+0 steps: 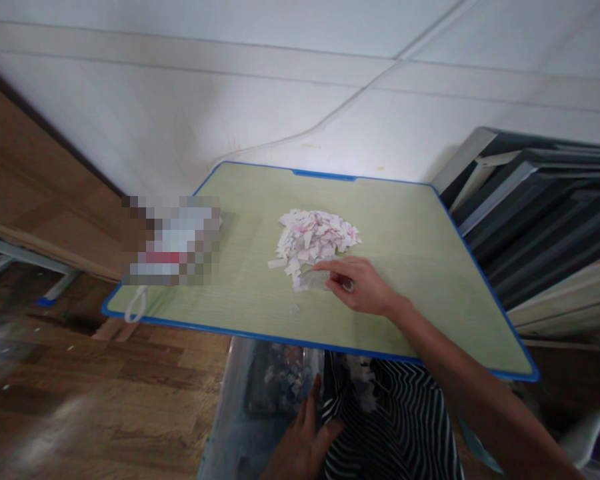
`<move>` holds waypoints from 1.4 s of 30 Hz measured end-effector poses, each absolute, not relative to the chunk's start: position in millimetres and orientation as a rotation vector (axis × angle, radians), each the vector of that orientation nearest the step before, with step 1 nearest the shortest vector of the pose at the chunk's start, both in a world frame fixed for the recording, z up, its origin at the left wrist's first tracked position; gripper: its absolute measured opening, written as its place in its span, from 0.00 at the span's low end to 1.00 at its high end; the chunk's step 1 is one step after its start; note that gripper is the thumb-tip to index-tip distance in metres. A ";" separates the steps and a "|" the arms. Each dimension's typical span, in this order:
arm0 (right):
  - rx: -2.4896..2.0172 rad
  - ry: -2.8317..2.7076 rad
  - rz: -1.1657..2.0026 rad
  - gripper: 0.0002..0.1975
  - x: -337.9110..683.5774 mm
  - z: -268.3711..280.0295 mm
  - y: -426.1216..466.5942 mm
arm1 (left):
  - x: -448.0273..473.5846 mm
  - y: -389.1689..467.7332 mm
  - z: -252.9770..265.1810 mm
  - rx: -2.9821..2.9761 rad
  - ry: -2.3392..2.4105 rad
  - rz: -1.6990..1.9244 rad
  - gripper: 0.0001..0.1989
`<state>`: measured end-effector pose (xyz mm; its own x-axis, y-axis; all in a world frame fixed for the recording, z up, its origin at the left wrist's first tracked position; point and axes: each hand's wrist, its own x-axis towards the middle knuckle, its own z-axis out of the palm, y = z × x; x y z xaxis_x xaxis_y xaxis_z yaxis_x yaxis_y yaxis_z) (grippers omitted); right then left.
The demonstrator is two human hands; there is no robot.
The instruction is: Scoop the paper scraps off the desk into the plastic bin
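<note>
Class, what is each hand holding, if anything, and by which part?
The right hand pinches a translucent piece by its right end, beside the paper scraps. Whether the left hand grips anything cannot be told.

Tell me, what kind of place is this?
Maybe a workroom or storeroom: paper scraps are heaped on a table, with dark panels stacked to its right.

The pale green table [250, 200] with its blue rim [265, 335] has a loose heap of paper scraps [316, 233] near its middle and, over at the left end, a whitish thing [185, 230] I can't make out.
</note>
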<state>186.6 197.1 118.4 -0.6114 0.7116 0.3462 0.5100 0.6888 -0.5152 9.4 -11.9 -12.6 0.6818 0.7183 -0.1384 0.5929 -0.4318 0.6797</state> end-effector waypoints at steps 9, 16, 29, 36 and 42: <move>-0.908 -2.268 0.728 0.16 185.1 116.0 193.8 | 7.0 -17.4 -23.8 2.206 1.013 0.306 0.29; -0.764 -2.407 0.988 0.15 178.9 115.9 186.7 | 8.5 -15.9 -22.4 2.240 0.999 0.321 0.29; -1.050 -2.025 0.605 0.17 188.3 114.9 204.3 | 8.2 -13.2 -11.5 2.202 0.983 0.284 0.32; -0.985 -2.163 0.592 0.15 193.3 117.1 205.6 | 7.9 -14.3 -12.8 2.193 0.988 0.295 0.35; -1.030 -2.234 0.492 0.16 189.3 115.3 206.8 | 9.2 -13.3 -15.7 2.219 0.983 0.326 0.35</move>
